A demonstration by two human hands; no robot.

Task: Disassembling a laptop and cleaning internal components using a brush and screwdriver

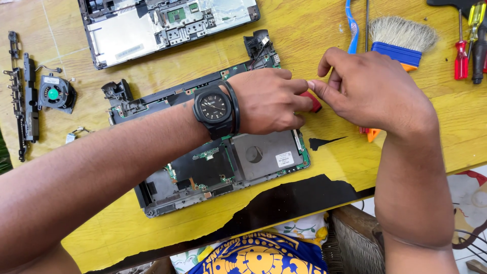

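An opened laptop base (pixel 213 167) with its circuit board exposed lies on the yellow table (pixel 314 35). My left hand (pixel 269 101), with a black wristwatch (pixel 214 107) on the wrist, hovers over the base's right edge and is closed around a red-handled tool (pixel 313 101). My right hand (pixel 368 89) meets it from the right, fingertips pinching at the tool's red end. The tool's tip is hidden under my hands.
A second laptop shell (pixel 152 25) lies at the top. A small fan (pixel 55 94) and a black strip part (pixel 23 96) sit at left. A blue-handled brush (pixel 401 40) and red and yellow screwdrivers (pixel 464 50) lie at right. The table's front edge is chipped black.
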